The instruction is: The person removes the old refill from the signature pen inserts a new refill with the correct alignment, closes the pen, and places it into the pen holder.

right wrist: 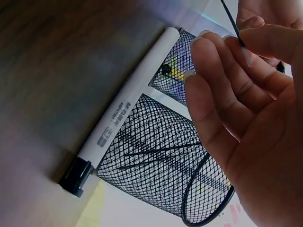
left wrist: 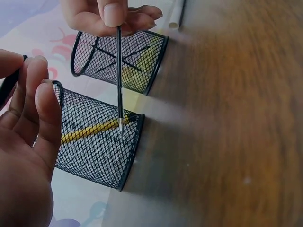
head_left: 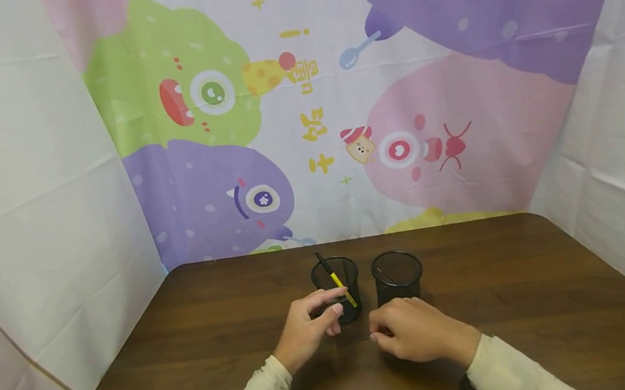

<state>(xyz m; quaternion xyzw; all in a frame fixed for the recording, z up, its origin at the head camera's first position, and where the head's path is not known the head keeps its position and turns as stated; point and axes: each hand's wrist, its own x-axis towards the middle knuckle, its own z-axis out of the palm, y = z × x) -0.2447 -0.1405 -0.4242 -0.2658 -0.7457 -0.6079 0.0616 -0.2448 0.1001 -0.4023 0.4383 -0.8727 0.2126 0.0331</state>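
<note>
Two black mesh cups stand side by side on the brown table (head_left: 519,301). The left cup (head_left: 335,288) holds a yellow and black pen (head_left: 341,284), which shows through the mesh (left wrist: 90,131) in the left wrist view. My left hand (head_left: 329,310) is in front of that cup and pinches a short dark pen part (left wrist: 9,87). My right hand (head_left: 375,336) is in front of the right cup (head_left: 397,277) and pinches a thin black refill (left wrist: 119,75), whose silver tip points towards the left hand.
A white marker with a black cap (right wrist: 128,106) lies on the table against the right cup (right wrist: 161,161), which holds a few thin dark sticks. A cartoon cloth (head_left: 306,116) hangs behind the table and white sheets close both sides.
</note>
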